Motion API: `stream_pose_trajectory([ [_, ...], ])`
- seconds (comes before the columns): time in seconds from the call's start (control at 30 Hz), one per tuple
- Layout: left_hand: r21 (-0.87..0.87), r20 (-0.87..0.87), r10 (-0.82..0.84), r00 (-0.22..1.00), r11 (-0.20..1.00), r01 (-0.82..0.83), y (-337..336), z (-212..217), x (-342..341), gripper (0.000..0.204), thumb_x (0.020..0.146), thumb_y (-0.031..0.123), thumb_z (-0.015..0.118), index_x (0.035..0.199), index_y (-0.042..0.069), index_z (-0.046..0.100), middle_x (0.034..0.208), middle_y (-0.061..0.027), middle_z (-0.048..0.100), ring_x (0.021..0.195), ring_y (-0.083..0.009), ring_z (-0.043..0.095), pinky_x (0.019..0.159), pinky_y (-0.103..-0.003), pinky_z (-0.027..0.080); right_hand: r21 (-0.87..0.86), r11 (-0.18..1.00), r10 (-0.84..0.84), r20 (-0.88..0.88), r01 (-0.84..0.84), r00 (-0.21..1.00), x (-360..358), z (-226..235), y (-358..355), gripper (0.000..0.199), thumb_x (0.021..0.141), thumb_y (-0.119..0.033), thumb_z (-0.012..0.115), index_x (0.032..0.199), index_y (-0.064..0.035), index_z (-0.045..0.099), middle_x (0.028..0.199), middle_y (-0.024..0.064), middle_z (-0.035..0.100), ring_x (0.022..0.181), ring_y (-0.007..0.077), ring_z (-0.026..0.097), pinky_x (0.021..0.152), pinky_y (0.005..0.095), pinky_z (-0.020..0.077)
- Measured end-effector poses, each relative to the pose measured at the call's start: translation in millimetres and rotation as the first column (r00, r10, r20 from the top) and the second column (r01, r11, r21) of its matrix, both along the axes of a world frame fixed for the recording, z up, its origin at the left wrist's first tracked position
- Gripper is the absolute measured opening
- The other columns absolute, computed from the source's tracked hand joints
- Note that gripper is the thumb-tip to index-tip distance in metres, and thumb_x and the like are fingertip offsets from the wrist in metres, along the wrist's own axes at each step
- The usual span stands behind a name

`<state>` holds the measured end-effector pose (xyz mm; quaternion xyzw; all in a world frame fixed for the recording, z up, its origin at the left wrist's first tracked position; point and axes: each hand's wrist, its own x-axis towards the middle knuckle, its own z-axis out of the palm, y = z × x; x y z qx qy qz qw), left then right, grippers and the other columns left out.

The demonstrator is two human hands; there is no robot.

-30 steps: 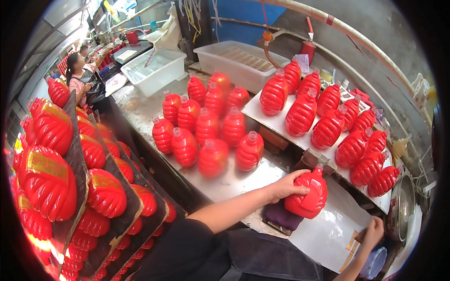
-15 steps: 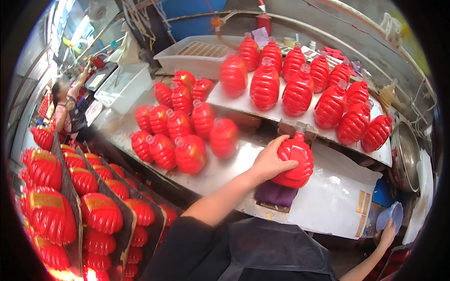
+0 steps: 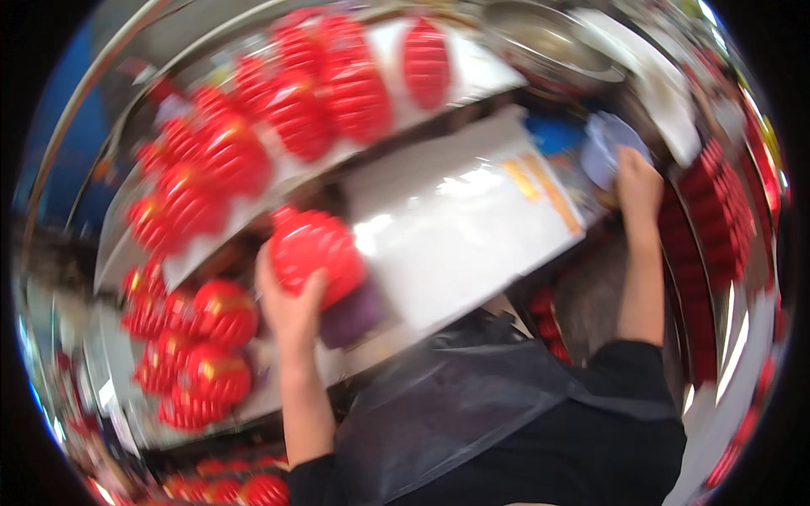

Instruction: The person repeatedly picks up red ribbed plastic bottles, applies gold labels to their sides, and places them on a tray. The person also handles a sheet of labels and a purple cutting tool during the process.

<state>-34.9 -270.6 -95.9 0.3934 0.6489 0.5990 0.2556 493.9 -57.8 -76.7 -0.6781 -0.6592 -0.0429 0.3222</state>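
Observation:
A glossy red ribbed bottle (image 3: 319,253) with a narrow neck rests tilted on a folded purple cloth (image 3: 353,317). My left hand (image 3: 287,297) is closed round its near left side, thumb across the front. Out to the right, my right hand (image 3: 639,184) grips the near edge of a pale purple plastic bowl (image 3: 604,150); motion blur hides its fingertips. Between my hands lies a glossy white sheet (image 3: 447,240), with yellow-orange label strips (image 3: 540,190) near its right end.
Several similar red bottles (image 3: 359,88) stand on a raised white shelf (image 3: 485,72) behind the sheet. More red bottles (image 3: 221,371) crowd the table at left. A metal basin (image 3: 553,46) sits at the back right. Racks of red items (image 3: 717,215) stand beyond my right arm.
My view has swung to the right, so the bench appears shifted left and tilted. My left hand stays round the red bottle, and my right hand remains at the bowl.

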Motion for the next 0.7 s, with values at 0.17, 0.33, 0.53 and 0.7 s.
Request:
stream_pose_trajectory([
  [0.17, 0.008, -0.089, 0.085, 0.992, 0.996, -0.085, 1.0, -8.2, 4.1, 0.079, 0.085, 0.014, 0.077, 0.154, 0.003, 0.040, 0.153, -0.0163, 0.043, 0.139, -0.0279, 0.045, 0.118, -0.040, 0.033, -0.101, 0.959, 0.253, -0.119, -0.265, 0.960, -58.9, -21.1, -52.7, 0.016, 0.088, -0.020, 0.070, 0.089, -0.0049, 0.076, 0.090, 0.0150, 0.073, 0.084, 0.0358, 0.071, 0.074, 0.0417, 0.0554],
  [0.33, 0.069, 0.003, 0.023, 1.000, 0.997, -0.023, -9.6, -16.1, 7.8, 0.088, 0.088, 0.021, 0.077, 0.160, 0.005, 0.029, 0.158, -0.0153, 0.036, 0.143, -0.0291, 0.038, 0.120, -0.042, 0.030, -0.174, 0.897, 0.420, 0.046, -0.407, 0.906, -80.2, -60.9, -73.9, 0.019, 0.087, -0.010, 0.069, 0.104, -0.0080, 0.075, 0.108, 0.0104, 0.074, 0.092, 0.0305, 0.072, 0.080, 0.0378, 0.0582],
  [0.53, -0.002, -0.157, 0.059, 0.986, 0.998, -0.060, -13.1, -13.3, 8.1, 0.088, 0.087, 0.026, 0.078, 0.158, 0.004, 0.032, 0.157, -0.0159, 0.037, 0.144, -0.0290, 0.037, 0.120, -0.043, 0.029, -0.295, 0.851, 0.497, 0.184, -0.435, 0.848, -99.2, -82.1, -41.1, 0.038, 0.088, -0.002, 0.052, 0.124, -0.0076, 0.065, 0.134, 0.0098, 0.066, 0.101, 0.0323, 0.070, 0.085, 0.0424, 0.0568],
  [0.7, 0.016, -0.166, 0.034, 0.986, 0.999, -0.031, -12.9, -16.6, 2.5, 0.087, 0.087, 0.023, 0.079, 0.158, 0.002, 0.032, 0.157, -0.0151, 0.038, 0.143, -0.0276, 0.039, 0.121, -0.041, 0.029, -0.488, 0.805, 0.503, 0.261, -0.337, 0.824, -104.9, -73.2, -79.9, 0.043, 0.090, -0.005, 0.050, 0.132, -0.0060, 0.060, 0.140, 0.0142, 0.061, 0.100, 0.0327, 0.071, 0.085, 0.0438, 0.0572],
])
